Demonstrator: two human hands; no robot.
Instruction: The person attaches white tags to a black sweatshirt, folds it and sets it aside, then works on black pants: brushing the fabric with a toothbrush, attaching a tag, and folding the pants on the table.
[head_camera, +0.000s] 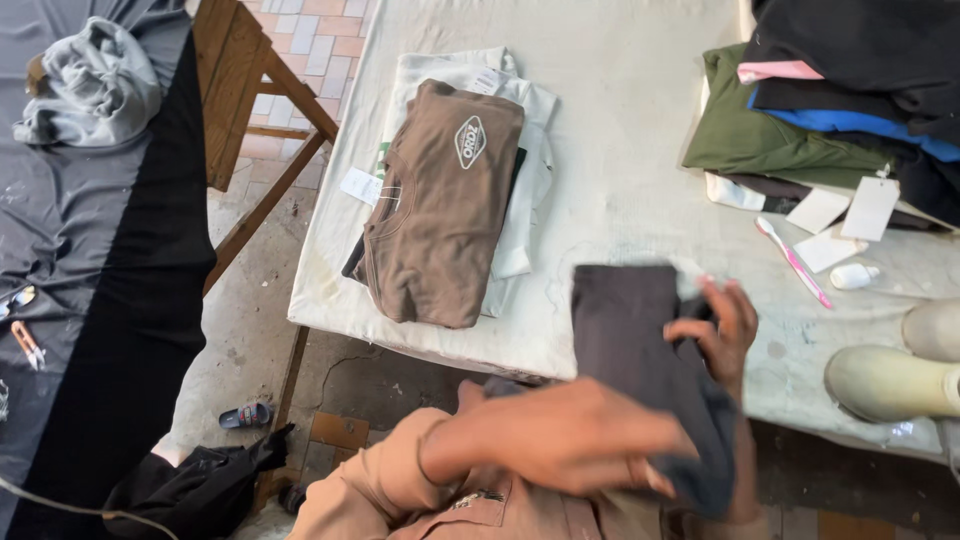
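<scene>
A folded dark grey garment (625, 330) hangs over the near edge of the white-covered table (640, 150). My right hand (718, 330) grips its right edge, fingers curled over the cloth. Across the lower part of the garment lies my left hand (575, 435), blurred, its fingers closed on the fabric near the bottom corner. A brown folded t-shirt (440, 205) with a white oval print lies on a stack of white folded shirts (520, 110) to the left, apart from both hands.
A pile of green, blue, pink and black clothes (850, 90) sits at the back right, with paper tags (850, 215), a pink toothbrush (795, 262) and a cream iron-like object (890, 380) nearby. A wooden frame (270, 90) and a dark cloth-covered table (90, 230) stand left.
</scene>
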